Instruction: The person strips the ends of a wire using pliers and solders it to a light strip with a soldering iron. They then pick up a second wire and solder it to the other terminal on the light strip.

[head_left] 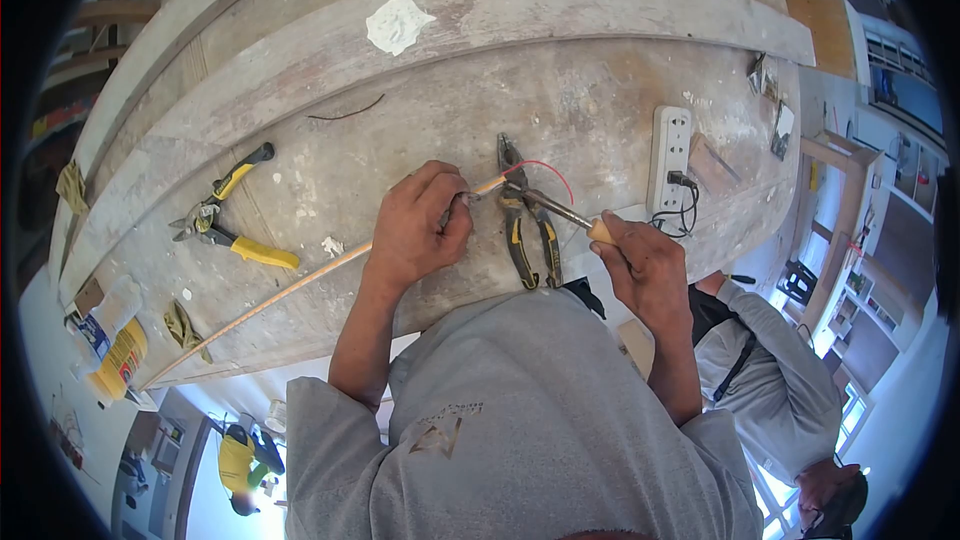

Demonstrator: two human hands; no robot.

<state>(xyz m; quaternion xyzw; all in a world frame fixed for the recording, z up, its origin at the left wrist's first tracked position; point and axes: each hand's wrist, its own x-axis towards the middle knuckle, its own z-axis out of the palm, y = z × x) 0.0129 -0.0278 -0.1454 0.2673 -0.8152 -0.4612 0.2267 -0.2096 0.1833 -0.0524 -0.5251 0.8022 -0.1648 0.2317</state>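
My left hand (418, 220) is closed, its thumb and fingers pinching a long, thin orange-and-white strip (335, 265) near its right end. The strip runs down left across the table. A thin red wire (558, 174) curves away to the right from that end. Closed around the tan handle of a soldering iron (562, 212) is my right hand (648, 265). The iron's metal shaft points up left, its tip overlapping combination pliers (515, 220) near the strip end. These black-and-yellow pliers lie with their jaws pointing away from me.
The worn wooden table (440, 120) bears cutting pliers (225, 215) on the left and a white power strip (668, 155) with a black plug on the right. A raised board (560, 10) crosses the back, bearing white powder (398, 24). A person (775, 365) stands close on my right.
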